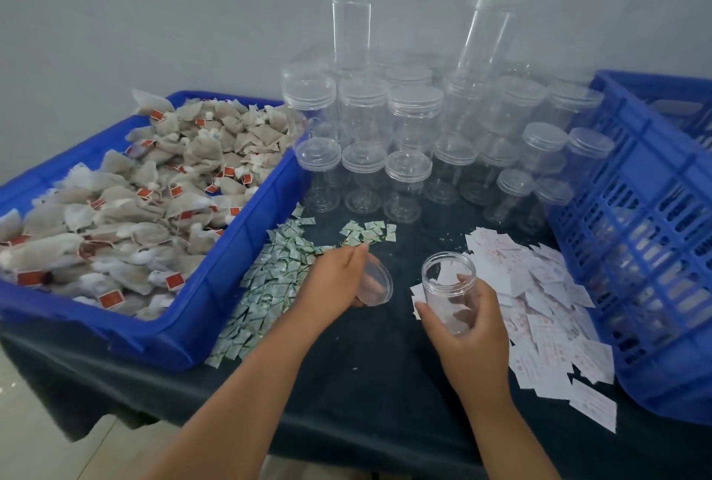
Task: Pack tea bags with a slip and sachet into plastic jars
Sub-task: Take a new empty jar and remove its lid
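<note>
Dark tabletop (366, 383): right grip (474, 333) curled round open jar (447, 279); left grip (331, 283) holding lid (379, 283), fingertips (360, 249) at sachets (269, 279).

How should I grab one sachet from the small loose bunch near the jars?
Probably pinch a near-edge sachet by its rim, fingers coming from above on your side: they lie flat and thin, overlapping. The left hand, holding the lid, is closest.

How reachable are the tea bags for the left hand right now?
Likely yes. The tea bags sit heaped in the open-topped blue tray just beside the left hand, with only the low sachet pile between. One catch: that hand holds a clear lid, so its fingers are partly taken.
</note>
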A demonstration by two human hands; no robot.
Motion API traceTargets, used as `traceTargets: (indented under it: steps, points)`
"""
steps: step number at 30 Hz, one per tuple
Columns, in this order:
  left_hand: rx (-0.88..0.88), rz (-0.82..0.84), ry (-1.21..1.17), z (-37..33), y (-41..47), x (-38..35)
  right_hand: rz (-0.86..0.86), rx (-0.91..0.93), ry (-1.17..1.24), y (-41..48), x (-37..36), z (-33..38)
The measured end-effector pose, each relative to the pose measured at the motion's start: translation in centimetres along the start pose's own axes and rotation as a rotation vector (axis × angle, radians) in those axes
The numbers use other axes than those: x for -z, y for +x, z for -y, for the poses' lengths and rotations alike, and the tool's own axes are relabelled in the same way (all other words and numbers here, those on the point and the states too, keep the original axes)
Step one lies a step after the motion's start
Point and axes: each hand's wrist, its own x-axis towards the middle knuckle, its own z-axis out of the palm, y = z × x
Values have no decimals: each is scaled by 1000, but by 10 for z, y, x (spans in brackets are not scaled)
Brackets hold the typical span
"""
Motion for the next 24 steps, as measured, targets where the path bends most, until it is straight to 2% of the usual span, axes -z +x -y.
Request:
traceTargets:
  steps: [2,3,5,8,10,13,16,19,22,24]
  points:
    - [-111,-156,397,11,10,-9,39,-1,-5,1,-1,3]
    - [-169,-225,498,15,14,-11,60,2,-20,0,-1,4]
    - [-232,-292,637,19,22,-13,98,11,-44,-1,0,3]
    - [-217,-284,787,12,23,-7,133,24,-47,-4,0,1]
    - [-255,-338,761,2,18,0,137,47,-64,-5,1,2]
    - [-379,-437,595,-31,7,34,150,83,-32,-8,2,7]
    - [-359,-501,586,-60,15,101,192,78,-15,-9,3,12]
    - [-145,-411,743,-70,38,171,229,73,-45,-9,1,8]
    - [110,-146,1037,-49,62,205,235,72,-66,-10,0,6]
    - [158,-23,1052,-21,74,206,221,62,-45,-10,-1,6]
